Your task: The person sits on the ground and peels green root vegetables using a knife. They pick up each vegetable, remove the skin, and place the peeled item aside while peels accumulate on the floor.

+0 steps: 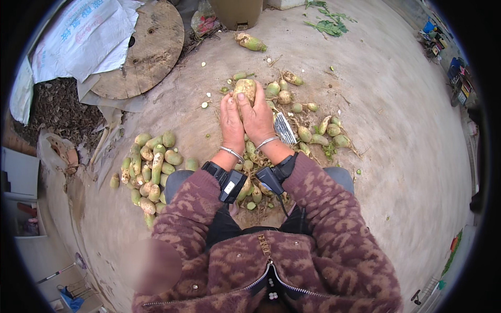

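Floor (402, 120) was your work surface. Wooden disc (154, 62) lay upper left, out of your way. Radish pile (157, 167) sat left of your knees; loose radishes (304, 134) crowded your right wrist, likely bump hazard. Your left hand (231, 122) and right hand (259, 120) clasped a soil-smeared radish (244, 89) out front. It looked firm, fairly heavy, maybe slippery with dirt; thick middle seemed your best hold. Striped slab (284, 128) lay beside that wrist, small scraps (204, 105) beyond.
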Demonstrator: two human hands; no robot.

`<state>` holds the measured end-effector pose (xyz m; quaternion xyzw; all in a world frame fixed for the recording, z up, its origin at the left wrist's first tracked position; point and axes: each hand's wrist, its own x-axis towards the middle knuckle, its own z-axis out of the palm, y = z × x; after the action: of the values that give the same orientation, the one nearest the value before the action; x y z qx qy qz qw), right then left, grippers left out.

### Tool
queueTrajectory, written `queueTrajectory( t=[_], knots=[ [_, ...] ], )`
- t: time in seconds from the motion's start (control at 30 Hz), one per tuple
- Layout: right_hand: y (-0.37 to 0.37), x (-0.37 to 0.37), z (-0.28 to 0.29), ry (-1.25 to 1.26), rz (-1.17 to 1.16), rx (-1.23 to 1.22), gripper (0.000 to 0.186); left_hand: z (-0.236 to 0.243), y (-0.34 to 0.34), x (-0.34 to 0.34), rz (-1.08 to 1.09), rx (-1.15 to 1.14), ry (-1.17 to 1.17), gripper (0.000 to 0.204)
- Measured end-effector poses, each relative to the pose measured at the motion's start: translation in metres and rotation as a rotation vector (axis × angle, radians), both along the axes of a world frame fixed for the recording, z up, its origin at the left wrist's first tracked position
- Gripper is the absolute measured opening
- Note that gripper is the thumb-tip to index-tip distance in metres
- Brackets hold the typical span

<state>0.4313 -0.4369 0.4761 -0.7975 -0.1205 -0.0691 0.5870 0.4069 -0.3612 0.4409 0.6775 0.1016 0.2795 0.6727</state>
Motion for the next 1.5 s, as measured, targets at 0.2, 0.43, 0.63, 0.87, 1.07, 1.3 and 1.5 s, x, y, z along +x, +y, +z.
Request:
queueTrajectory(
  t=[0.2, 0.43, 0.63, 0.87, 1.07, 1.3, 1.5],
  knots=[
    [0.001, -0.001, 0.0, -0.081, 0.124, -0.016, 0.065, 0.005, 0.005, -0.01, 0.016, -0.104, -0.031, 0.046],
    [0.001, -0.009, -0.002, -0.027, 0.251, -0.028, 0.063, -0.01, 0.015, -0.02, -0.001, -0.271, -0.036, 0.045],
    [-0.011, 0.002, 0.004, -0.034, 0.353, -0.033, 0.065, -0.003, 0.01, -0.015, -0.124, -0.574, -0.067, 0.045],
    [-0.022, 0.003, -0.009, -0.019, 0.348, 0.013, 0.082, 0.003, 0.013, -0.013, -0.368, -0.855, 0.141, 0.053],
    [-0.027, -0.001, -0.018, -0.168, 0.249, -0.277, 0.081, -0.006, 0.031, 0.003, -0.379, -0.377, 0.197, 0.058],
    [-0.021, -0.007, -0.02, -0.257, 0.216, -0.379, 0.064, 0.004, 0.019, 0.0, -0.261, -0.688, 0.116, 0.032],
    [-0.02, 0.005, -0.038, -0.037, 0.201, 0.107, 0.029, 0.009, 0.019, -0.003, -0.263, -0.767, 0.02, 0.031]
  ],
)
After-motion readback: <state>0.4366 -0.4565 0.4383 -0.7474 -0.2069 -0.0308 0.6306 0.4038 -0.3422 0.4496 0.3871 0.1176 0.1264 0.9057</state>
